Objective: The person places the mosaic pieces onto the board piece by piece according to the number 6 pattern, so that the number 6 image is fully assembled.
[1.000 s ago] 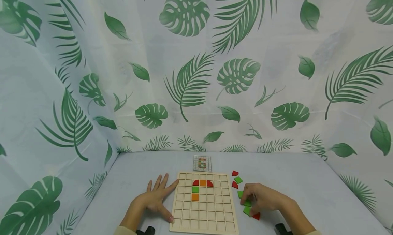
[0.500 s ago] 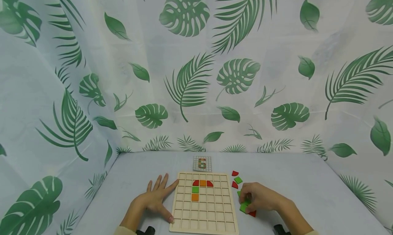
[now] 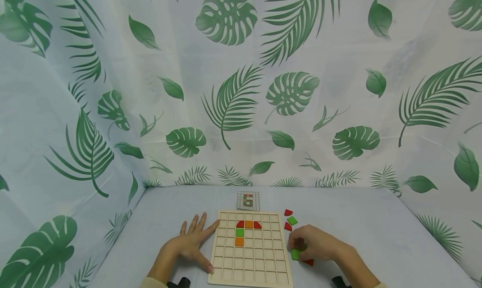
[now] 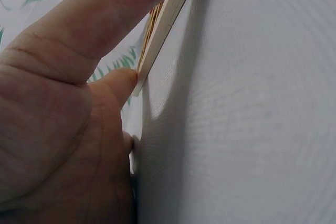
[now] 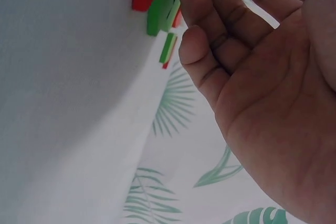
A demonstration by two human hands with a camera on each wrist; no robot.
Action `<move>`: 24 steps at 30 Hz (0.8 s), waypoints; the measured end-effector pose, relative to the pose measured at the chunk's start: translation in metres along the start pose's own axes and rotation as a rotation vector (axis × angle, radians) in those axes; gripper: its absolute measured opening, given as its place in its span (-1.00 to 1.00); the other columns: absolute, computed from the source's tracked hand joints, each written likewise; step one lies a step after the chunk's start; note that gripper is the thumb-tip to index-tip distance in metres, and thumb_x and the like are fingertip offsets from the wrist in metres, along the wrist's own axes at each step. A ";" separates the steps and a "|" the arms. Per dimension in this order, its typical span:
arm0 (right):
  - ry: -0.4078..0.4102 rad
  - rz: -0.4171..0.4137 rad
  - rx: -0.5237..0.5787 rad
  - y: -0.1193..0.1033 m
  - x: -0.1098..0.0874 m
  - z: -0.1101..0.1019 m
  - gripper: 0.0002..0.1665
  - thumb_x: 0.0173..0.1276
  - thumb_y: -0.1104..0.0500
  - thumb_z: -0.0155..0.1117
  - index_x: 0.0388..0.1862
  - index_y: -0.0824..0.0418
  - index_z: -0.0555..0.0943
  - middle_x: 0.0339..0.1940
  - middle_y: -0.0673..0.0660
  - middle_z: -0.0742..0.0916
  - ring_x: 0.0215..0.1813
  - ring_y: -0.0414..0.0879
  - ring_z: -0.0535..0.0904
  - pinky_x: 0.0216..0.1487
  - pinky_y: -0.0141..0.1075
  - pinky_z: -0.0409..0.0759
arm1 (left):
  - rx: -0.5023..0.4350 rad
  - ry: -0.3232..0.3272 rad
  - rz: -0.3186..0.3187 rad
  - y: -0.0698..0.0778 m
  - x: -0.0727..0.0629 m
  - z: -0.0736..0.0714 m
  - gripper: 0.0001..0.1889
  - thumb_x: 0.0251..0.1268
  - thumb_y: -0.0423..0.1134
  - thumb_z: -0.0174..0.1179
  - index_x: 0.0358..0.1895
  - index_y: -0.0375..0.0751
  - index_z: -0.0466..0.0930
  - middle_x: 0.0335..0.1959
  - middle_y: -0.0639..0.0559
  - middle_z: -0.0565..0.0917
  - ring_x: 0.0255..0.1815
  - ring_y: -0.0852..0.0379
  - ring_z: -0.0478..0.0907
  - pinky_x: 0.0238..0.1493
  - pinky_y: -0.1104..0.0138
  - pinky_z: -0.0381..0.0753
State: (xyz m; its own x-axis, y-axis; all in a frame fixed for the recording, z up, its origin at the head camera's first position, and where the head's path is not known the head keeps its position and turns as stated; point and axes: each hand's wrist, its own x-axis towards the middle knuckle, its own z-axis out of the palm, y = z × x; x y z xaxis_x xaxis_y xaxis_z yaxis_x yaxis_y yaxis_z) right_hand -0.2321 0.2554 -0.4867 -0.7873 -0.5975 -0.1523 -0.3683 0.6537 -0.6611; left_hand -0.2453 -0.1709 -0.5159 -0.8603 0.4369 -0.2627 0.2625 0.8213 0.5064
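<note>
A wooden grid board (image 3: 263,254) lies in the middle of the table. Set in its cells are red quarter-round tiles (image 3: 257,225), orange square tiles (image 3: 239,241) and a green square tile (image 3: 239,232). My left hand (image 3: 190,243) is spread beside the board, thumb and index finger touching its left edge. Right of the board, my right hand (image 3: 318,243) curls its fingers and thumb over loose tiles and pinches a green square tile (image 3: 295,254). A red tile (image 3: 309,262) shows under its thumb. The right wrist view has green (image 5: 163,11) and red tiles by the fingertips; their contact is partly hidden.
Behind the board lies a small pattern card (image 3: 248,200) showing a coloured figure on a grid. Two red tiles (image 3: 288,212) and a green tile (image 3: 292,220) lie beyond my right hand. A leaf-printed cloth (image 3: 233,112) hangs behind the table.
My right hand has slid left toward the board, and the green and red tiles under it have shifted left too. Left hand and board have stayed still.
</note>
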 end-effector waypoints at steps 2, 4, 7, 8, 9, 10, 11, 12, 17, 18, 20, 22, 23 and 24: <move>0.006 0.004 -0.027 -0.002 0.001 0.002 -0.67 0.12 0.33 0.59 -0.31 -0.10 0.73 -0.38 -0.14 0.70 -0.31 -0.22 0.56 -0.28 -0.39 0.58 | 0.002 -0.001 -0.002 0.000 0.000 0.000 0.47 -0.45 0.36 0.69 0.70 0.28 -0.01 0.74 -0.29 -0.32 0.72 -0.38 -0.52 0.53 -0.45 -0.53; 0.011 0.015 -0.044 -0.004 0.003 0.003 -0.67 0.14 0.32 0.59 -0.31 -0.12 0.73 -0.39 -0.16 0.69 -0.31 -0.23 0.56 -0.28 -0.40 0.59 | 0.003 -0.001 -0.001 0.000 0.000 0.000 0.47 -0.45 0.36 0.69 0.70 0.27 -0.01 0.74 -0.29 -0.32 0.72 -0.38 -0.52 0.53 -0.45 -0.53; 0.016 0.022 -0.057 -0.007 0.003 0.005 -0.67 0.14 0.31 0.60 -0.31 -0.15 0.76 -0.37 -0.18 0.69 -0.31 -0.25 0.56 -0.25 -0.41 0.61 | 0.001 -0.001 0.001 0.000 0.000 0.000 0.47 -0.45 0.36 0.69 0.70 0.27 -0.02 0.74 -0.29 -0.32 0.72 -0.38 -0.52 0.53 -0.45 -0.53; 0.017 0.019 -0.058 -0.008 0.003 0.005 -0.66 0.14 0.32 0.60 -0.30 -0.15 0.77 -0.36 -0.19 0.69 -0.30 -0.25 0.56 -0.24 -0.41 0.62 | 0.000 -0.001 0.002 0.000 0.000 0.000 0.47 -0.45 0.35 0.69 0.70 0.27 -0.02 0.74 -0.29 -0.32 0.72 -0.38 -0.52 0.53 -0.45 -0.53; 0.017 0.016 -0.055 -0.008 0.003 0.005 -0.66 0.14 0.32 0.60 -0.29 -0.14 0.79 -0.34 -0.19 0.70 -0.30 -0.26 0.57 -0.22 -0.41 0.62 | -0.001 -0.001 0.003 0.000 0.000 0.000 0.47 -0.45 0.35 0.69 0.70 0.28 -0.02 0.74 -0.29 -0.32 0.72 -0.38 -0.52 0.53 -0.45 -0.53; 0.019 0.011 -0.055 -0.009 0.003 0.005 -0.66 0.13 0.33 0.60 -0.29 -0.14 0.80 -0.32 -0.20 0.71 -0.29 -0.27 0.57 -0.21 -0.42 0.63 | -0.002 -0.001 0.003 0.000 0.000 0.000 0.47 -0.45 0.35 0.69 0.70 0.28 -0.02 0.74 -0.29 -0.32 0.72 -0.38 -0.52 0.53 -0.45 -0.54; 0.020 0.004 -0.052 -0.009 0.002 0.005 -0.66 0.13 0.34 0.60 -0.28 -0.13 0.81 -0.30 -0.20 0.72 -0.29 -0.27 0.58 -0.19 -0.42 0.63 | -0.002 -0.001 0.003 0.000 0.000 0.000 0.48 -0.46 0.35 0.69 0.70 0.28 -0.02 0.74 -0.29 -0.32 0.72 -0.38 -0.52 0.53 -0.45 -0.54; 0.020 -0.003 -0.046 -0.009 0.002 0.004 -0.66 0.13 0.35 0.60 -0.27 -0.12 0.82 -0.29 -0.21 0.74 -0.28 -0.28 0.59 -0.19 -0.43 0.64 | -0.002 -0.001 0.003 0.001 0.000 0.000 0.47 -0.45 0.35 0.69 0.70 0.28 -0.02 0.74 -0.29 -0.32 0.72 -0.38 -0.52 0.53 -0.45 -0.54; 0.044 -0.061 -0.006 -0.011 0.003 0.000 -0.72 0.15 0.35 0.58 -0.26 -0.03 0.84 -0.31 -0.19 0.81 -0.32 -0.32 0.63 -0.24 -0.43 0.67 | -0.001 0.001 -0.002 0.002 -0.001 -0.001 0.47 -0.46 0.34 0.70 0.70 0.27 0.00 0.74 -0.29 -0.31 0.72 -0.38 -0.51 0.53 -0.45 -0.54; 0.055 -0.072 -0.001 -0.012 0.004 -0.002 -0.74 0.17 0.34 0.57 -0.26 -0.01 0.84 -0.32 -0.18 0.81 -0.33 -0.33 0.63 -0.26 -0.42 0.67 | -0.001 0.001 -0.002 0.002 -0.001 -0.001 0.47 -0.46 0.34 0.70 0.70 0.27 0.00 0.74 -0.29 -0.31 0.72 -0.38 -0.51 0.53 -0.45 -0.53; 0.083 -0.102 0.005 -0.012 0.004 -0.005 -0.78 0.19 0.33 0.56 -0.26 0.03 0.84 -0.32 -0.17 0.82 -0.33 -0.33 0.64 -0.28 -0.40 0.68 | -0.001 0.000 -0.001 0.002 -0.001 -0.001 0.47 -0.46 0.34 0.70 0.70 0.27 0.00 0.74 -0.29 -0.31 0.72 -0.38 -0.51 0.53 -0.45 -0.53; 0.117 -0.132 -0.003 -0.012 0.006 -0.008 -0.82 0.23 0.31 0.55 -0.23 0.06 0.84 -0.30 -0.16 0.82 -0.31 -0.34 0.64 -0.28 -0.40 0.67 | -0.001 -0.003 -0.002 0.002 -0.001 -0.001 0.47 -0.45 0.34 0.70 0.70 0.27 -0.01 0.74 -0.29 -0.31 0.72 -0.38 -0.51 0.53 -0.45 -0.53; 0.134 -0.146 -0.003 -0.011 0.007 -0.009 -0.83 0.24 0.31 0.54 -0.22 0.08 0.84 -0.27 -0.13 0.83 -0.29 -0.34 0.64 -0.27 -0.40 0.68 | 0.000 -0.004 -0.004 0.003 -0.001 -0.001 0.47 -0.45 0.34 0.70 0.70 0.27 -0.01 0.74 -0.29 -0.31 0.72 -0.38 -0.51 0.53 -0.45 -0.52; 0.150 -0.160 -0.006 -0.011 0.009 -0.010 -0.83 0.25 0.31 0.53 -0.20 0.10 0.84 -0.26 -0.12 0.84 -0.27 -0.34 0.65 -0.25 -0.40 0.69 | 0.002 -0.004 -0.006 0.003 -0.001 -0.001 0.47 -0.45 0.34 0.70 0.70 0.27 -0.01 0.74 -0.29 -0.30 0.72 -0.38 -0.51 0.53 -0.45 -0.52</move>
State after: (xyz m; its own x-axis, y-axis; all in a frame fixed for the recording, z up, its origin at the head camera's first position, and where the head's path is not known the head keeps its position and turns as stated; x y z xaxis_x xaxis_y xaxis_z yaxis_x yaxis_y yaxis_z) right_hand -0.2399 0.2475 -0.4730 -0.7831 -0.6185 0.0652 -0.4970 0.5594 -0.6634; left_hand -0.2441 -0.1695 -0.5131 -0.8600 0.4333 -0.2694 0.2579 0.8247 0.5033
